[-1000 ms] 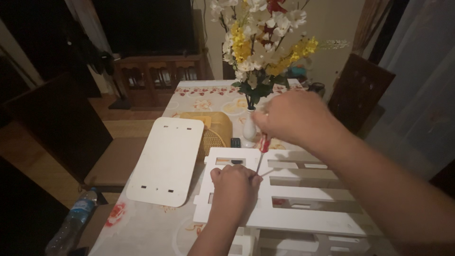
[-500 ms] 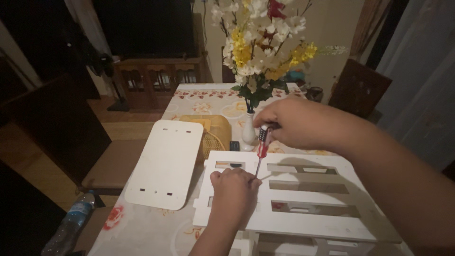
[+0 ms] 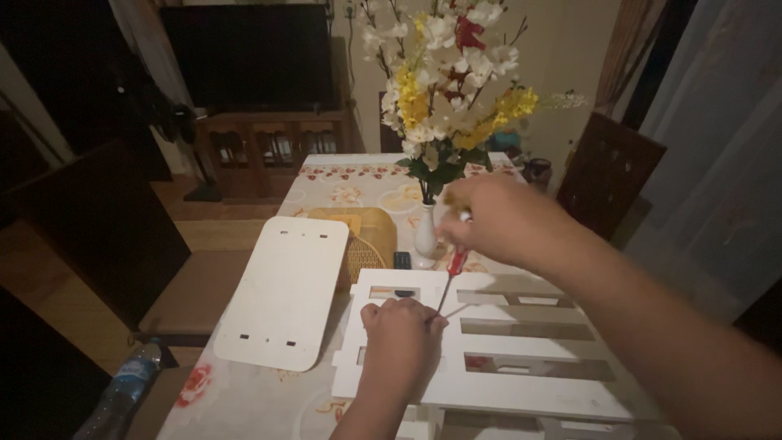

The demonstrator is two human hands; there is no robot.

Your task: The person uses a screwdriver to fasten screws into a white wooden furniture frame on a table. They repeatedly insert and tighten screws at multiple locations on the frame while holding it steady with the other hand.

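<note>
The right hand (image 3: 497, 220) is closed around the red handle of a screwdriver (image 3: 452, 277), held nearly upright with its tip down at the left end of the white slatted panel (image 3: 521, 383), which lies flat on the table (image 3: 244, 399) at about 5 o'clock from the flower vase (image 3: 425, 232). The left hand (image 3: 401, 342) is curled and pressed on the panel just at 7 o'clock of the tip; whether its fingers pinch a screw I cannot tell. The shaft leans slightly, so the tip could skid out of the screw head and jab the left fingers right beside it, or gouge the white finish. A loose white board (image 3: 285, 293) lies at 9 o'clock of the panel. Compared with half a second ago, the right hand has drifted a little toward 3 o'clock, while the left hand has stayed put
</note>
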